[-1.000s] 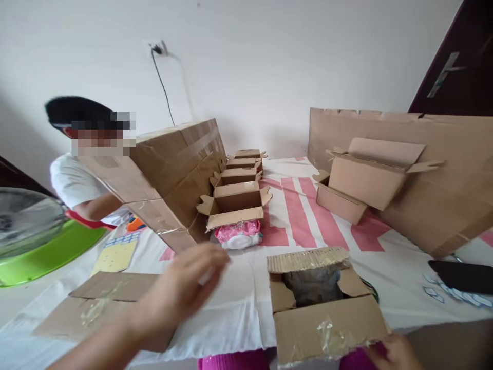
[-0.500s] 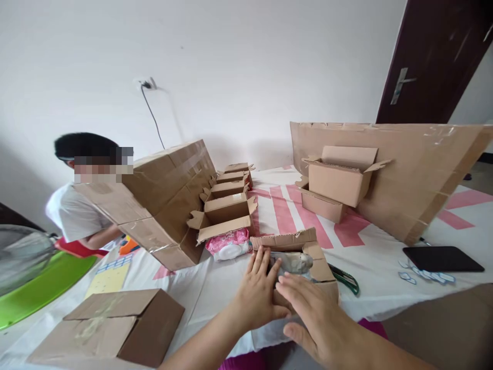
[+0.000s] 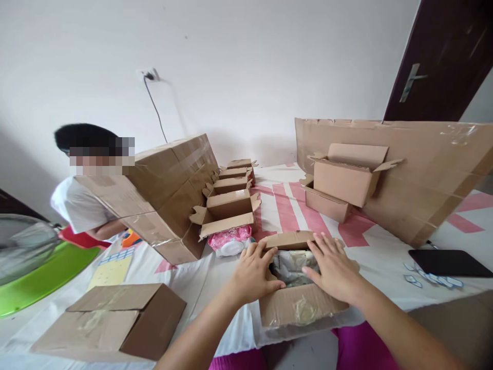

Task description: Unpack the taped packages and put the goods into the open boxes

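In front of me stands an open cardboard box, its near long flap folded outward with clear tape on it. Grey-white plastic-wrapped contents show inside. My left hand lies over the box's left end, fingers spread and thumb reaching in over the edge. Across from it, my right hand rests on the right end with fingers stretched toward the far flap. A pink-and-white soft packet lies just beyond my left hand.
A row of open small boxes runs back beside a large carton. Stacked open boxes lean by a cardboard panel. A taped box sits front left, a black tablet-like slab right. Another person is at far left.
My right hand has moved from the box's near side to its right end, and the near flap has come into view folded outward. The green utility knife is now hidden.
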Available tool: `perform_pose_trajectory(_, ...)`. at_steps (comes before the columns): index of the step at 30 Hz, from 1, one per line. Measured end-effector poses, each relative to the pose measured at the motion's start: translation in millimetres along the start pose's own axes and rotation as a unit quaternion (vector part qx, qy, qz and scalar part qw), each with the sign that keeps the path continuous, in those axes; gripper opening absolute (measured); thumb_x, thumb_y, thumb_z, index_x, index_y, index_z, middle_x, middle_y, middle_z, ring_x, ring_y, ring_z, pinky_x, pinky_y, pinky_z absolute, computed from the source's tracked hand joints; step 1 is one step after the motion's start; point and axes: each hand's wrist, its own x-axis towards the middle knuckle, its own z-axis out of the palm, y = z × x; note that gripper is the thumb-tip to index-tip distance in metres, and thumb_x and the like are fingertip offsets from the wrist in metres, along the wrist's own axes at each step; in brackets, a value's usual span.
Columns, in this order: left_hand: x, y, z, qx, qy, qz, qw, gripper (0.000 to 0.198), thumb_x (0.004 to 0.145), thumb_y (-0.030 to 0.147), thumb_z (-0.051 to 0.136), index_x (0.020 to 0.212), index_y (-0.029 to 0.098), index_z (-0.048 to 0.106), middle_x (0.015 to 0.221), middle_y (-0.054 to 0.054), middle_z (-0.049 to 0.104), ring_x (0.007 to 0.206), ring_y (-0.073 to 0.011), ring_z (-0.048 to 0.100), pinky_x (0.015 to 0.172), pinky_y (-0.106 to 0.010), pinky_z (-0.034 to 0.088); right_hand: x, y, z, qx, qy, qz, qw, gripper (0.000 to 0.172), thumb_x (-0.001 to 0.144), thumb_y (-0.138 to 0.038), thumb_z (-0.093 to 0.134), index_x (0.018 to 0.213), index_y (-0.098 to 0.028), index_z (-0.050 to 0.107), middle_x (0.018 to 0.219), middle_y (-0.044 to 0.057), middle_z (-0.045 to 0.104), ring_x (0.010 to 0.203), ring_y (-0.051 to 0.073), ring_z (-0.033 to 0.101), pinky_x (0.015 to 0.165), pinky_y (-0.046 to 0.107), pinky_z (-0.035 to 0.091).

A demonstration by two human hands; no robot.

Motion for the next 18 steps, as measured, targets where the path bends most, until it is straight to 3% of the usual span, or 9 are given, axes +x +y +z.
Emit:
perform_pose_trajectory(4, 0, 2, -1.4, -0.009, 0.011, 0.005, 1.000, 0.080, 0.062, 0.067, 0.077, 0.127, 0.024, 0.061, 0.136, -0.015, 0.054, 0.128, -0.0387, 0.044, 0.109, -0.055, 0.037, 1, 21, 12, 0.087, 0.020, -0.023, 0.996, 0.086, 0.084, -0.059, 0.055, 0.154, -0.018, 0.027, 0.161, 0.014, 0.025, 0.148, 0.030, 0.023, 0.117, 0.047, 0.029)
perform_pose_trajectory(9, 0, 3, -2.9, 0.005, 0.006, -0.002, 1.000, 0.068, 0.063, 0.068, 0.076, 0.111, 0.020, 0.066, 0.131, -0.016, 0.057, 0.123, -0.0370, 0.050, 0.105, -0.052, 0.041, -3, 22, 19, 0.121, 0.040, -0.027, 0.992, 0.082, 0.085, -0.055, 0.054, 0.153, -0.019, 0.026, 0.160, 0.012, 0.025, 0.148, 0.027, 0.023, 0.119, 0.044, 0.028)
perform_pose_trajectory(18, 5, 11, -2.6, 0.049, -0.012, 0.003, 0.999, 0.074, 0.070, 0.079, 0.061, 0.110, 0.017, 0.069, 0.136, -0.021, 0.054, 0.125, -0.0431, 0.049, 0.102, -0.057, 0.041, -1, 17, 12, 0.092, 0.010, -0.007, 0.996, 0.067, 0.087, -0.056, 0.050, 0.137, -0.012, 0.049, 0.160, 0.018, 0.024, 0.148, 0.031, 0.023, 0.117, 0.047, 0.028)
